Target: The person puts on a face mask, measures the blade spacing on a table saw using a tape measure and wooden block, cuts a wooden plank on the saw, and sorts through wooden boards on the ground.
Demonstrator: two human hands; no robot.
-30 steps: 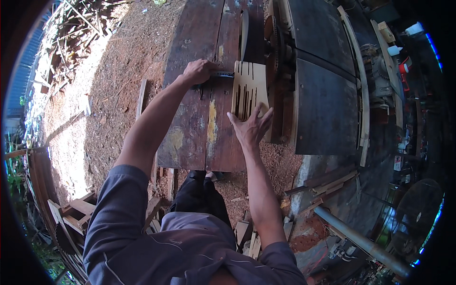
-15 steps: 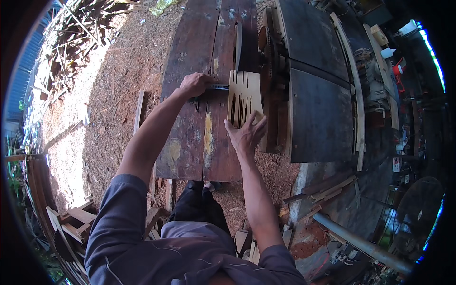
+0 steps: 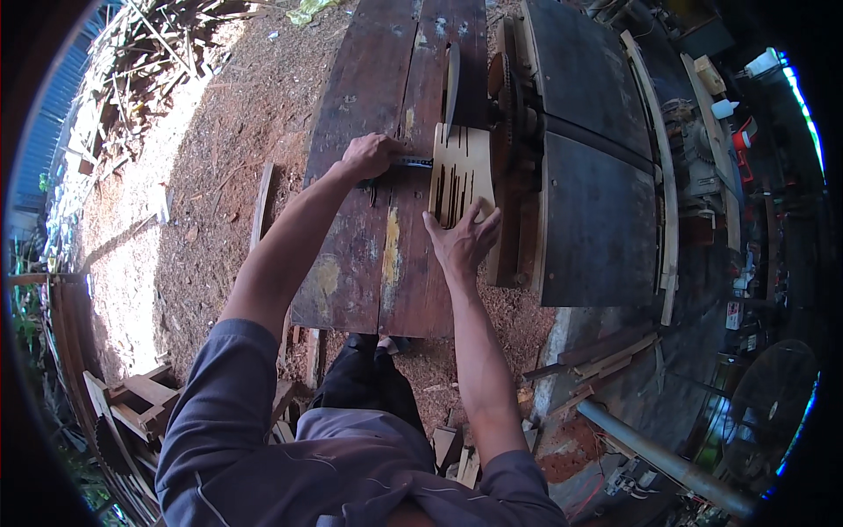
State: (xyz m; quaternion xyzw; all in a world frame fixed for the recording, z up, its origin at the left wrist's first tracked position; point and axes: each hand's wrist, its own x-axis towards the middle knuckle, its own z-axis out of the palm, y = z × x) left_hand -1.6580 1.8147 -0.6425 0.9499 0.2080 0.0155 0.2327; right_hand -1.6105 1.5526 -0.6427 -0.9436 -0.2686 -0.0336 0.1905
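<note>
A pale wooden board (image 3: 462, 167) with several dark narrow slots lies on the worn, dark red saw table (image 3: 351, 224). My right hand (image 3: 463, 246) holds its near end, the thumb at the left corner and the fingers spread over the right side. At the board's far end stands a thin, upright saw blade (image 3: 452, 83), its near tip overlapping the board. My left hand (image 3: 369, 156) is closed around the left end of a dark metal strip (image 3: 413, 162) with light marks. The strip's other end reaches the board's left edge. My left fingertips are partly hidden.
Right of the board are a toothed wheel (image 3: 502, 92) and a dark flat machine table (image 3: 601, 220). Long wooden strips (image 3: 665, 193) lie beyond it. Scrap wood (image 3: 132, 105) is heaped at far left, and a metal pipe (image 3: 654, 452) lies at lower right.
My right hand and the slotted board have moved slightly away from me, and the board's far end now overlaps the blade more. My left hand stays at the metal strip. The view has shifted slightly.
</note>
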